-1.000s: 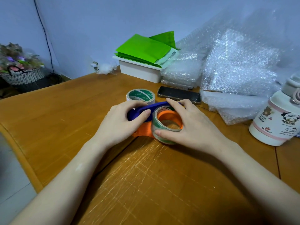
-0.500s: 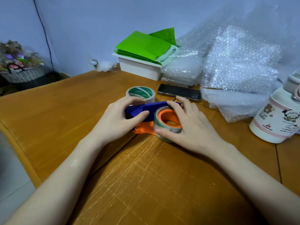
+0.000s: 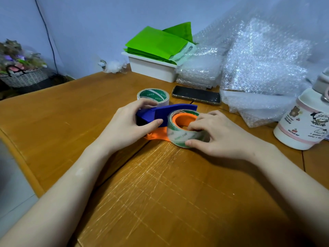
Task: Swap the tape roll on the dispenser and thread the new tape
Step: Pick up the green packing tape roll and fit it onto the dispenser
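Observation:
The tape dispenser (image 3: 165,113) lies on its side on the wooden table, with a blue handle and an orange base and hub. My left hand (image 3: 128,125) grips the blue handle, thumb on the near face. A clear tape roll (image 3: 179,134) sits around the orange hub (image 3: 183,119). My right hand (image 3: 219,134) holds this roll, thumb on its near rim and fingers curled over its top edge into the core. A second roll (image 3: 153,96), white with a green printed core, lies flat just behind the dispenser, touched by neither hand.
A dark phone (image 3: 195,95) lies behind the dispenser. Bubble wrap (image 3: 258,68) is piled at the back right. A white box (image 3: 153,68) holds green paper. A white printed bottle (image 3: 302,127) stands at the right. The table's edge (image 3: 23,166) runs along the left.
My right hand has shifted rightward on the clear roll, its fingers now curled into the core. The roll sits slightly tilted on the hub. My left hand keeps its hold on the handle.

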